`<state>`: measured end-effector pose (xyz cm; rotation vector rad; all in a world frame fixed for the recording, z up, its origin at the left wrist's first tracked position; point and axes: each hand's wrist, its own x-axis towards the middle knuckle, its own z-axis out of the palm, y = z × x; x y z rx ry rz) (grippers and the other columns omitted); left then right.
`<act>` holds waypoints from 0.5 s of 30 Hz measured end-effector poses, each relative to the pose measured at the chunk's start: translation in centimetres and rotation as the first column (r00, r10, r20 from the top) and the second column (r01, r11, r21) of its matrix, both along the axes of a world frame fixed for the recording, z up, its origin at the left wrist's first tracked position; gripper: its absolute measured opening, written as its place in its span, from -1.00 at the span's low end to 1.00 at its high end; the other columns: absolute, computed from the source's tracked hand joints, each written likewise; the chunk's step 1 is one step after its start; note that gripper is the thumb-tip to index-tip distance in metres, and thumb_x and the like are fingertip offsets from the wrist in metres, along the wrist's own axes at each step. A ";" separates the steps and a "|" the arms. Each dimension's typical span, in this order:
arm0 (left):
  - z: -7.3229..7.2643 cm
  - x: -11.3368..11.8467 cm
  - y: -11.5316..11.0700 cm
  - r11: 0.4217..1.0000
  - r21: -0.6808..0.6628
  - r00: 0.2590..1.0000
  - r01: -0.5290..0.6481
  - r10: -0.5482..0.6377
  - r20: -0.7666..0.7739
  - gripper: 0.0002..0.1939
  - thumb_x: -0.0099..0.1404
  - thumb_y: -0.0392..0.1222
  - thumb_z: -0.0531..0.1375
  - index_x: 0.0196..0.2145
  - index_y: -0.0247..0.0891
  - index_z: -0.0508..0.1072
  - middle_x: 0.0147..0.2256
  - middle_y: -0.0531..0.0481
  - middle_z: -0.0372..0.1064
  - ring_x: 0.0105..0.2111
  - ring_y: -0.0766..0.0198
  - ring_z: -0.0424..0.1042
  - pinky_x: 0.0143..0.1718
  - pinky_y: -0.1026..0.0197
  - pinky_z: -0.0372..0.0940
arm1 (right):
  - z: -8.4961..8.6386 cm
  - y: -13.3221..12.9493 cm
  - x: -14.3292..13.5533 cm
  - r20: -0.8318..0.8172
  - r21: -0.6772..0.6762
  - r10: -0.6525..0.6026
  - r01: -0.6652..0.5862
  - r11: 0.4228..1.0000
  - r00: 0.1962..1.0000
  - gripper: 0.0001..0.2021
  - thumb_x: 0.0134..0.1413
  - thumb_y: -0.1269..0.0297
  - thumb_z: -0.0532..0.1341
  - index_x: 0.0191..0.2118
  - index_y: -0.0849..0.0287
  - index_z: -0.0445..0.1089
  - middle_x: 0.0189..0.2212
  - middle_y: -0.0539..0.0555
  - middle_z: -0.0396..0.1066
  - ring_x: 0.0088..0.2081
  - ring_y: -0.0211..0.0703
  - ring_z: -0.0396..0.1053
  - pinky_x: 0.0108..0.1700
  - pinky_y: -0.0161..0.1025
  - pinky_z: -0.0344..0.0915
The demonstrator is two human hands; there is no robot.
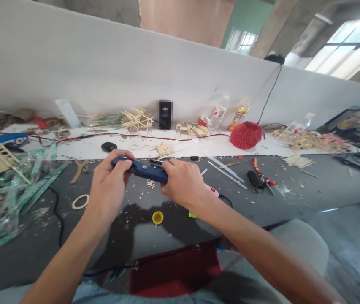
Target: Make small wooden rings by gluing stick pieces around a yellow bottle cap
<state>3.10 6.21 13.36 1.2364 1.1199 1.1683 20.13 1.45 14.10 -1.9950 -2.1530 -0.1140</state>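
Observation:
Both of my hands grip a dark blue, elongated tool-like object with a small white mark; I cannot make out its exact kind. My left hand closes around its left end, with the thumb lying along the top. The fingers of my right hand wrap round the right end and hide it. The object is held above the grey table. A small yellow cap lies below it. Partly behind my right wrist lies a pink tool with a red switch and a cord.
Small stick models stand along the white board at the back. A red pleated object, bottles and keys are to the right. Plastic wrapping and a blue-handled tool fill the left. A ring lies nearby.

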 end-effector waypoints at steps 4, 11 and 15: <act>-0.6 0.2 1.1 0.997 -0.068 0.998 -0.043 0.046 0.037 -0.78 0.54 -0.06 0.29 -0.09 -0.29 0.51 -0.32 0.08 0.45 -0.53 0.40 0.37 -0.56 0.34 0.33 | 0.0 1.5 0.0 0.023 -0.065 0.035 -0.033 0.997 0.999 -0.81 0.19 0.35 0.31 -0.12 0.27 0.59 -0.22 0.23 0.62 -0.27 0.00 0.53 -0.30 -0.12 0.29; -1.7 0.1 2.7 0.981 -0.173 0.993 -0.087 0.100 0.066 -0.74 0.54 -0.05 0.30 0.03 -0.28 0.52 -0.14 -0.04 0.54 -0.33 0.26 0.55 -0.35 0.19 0.53 | -0.4 4.1 -0.1 0.082 -0.196 0.065 -0.048 0.979 0.994 -0.77 0.40 0.12 0.34 -0.11 0.22 0.54 -0.20 0.06 0.56 -0.21 -0.10 0.54 -0.12 -0.08 0.52; -2.4 0.2 3.4 0.972 -0.213 0.991 -0.097 0.113 0.067 -0.66 0.53 -0.04 0.31 0.13 -0.26 0.51 0.04 -0.14 0.54 -0.11 0.10 0.60 -0.11 -0.01 0.58 | -1.0 5.5 0.1 0.098 -0.229 0.092 -0.068 0.971 0.991 -0.74 0.41 0.12 0.35 -0.01 0.23 0.53 -0.09 0.11 0.57 -0.12 -0.06 0.57 -0.06 -0.03 0.56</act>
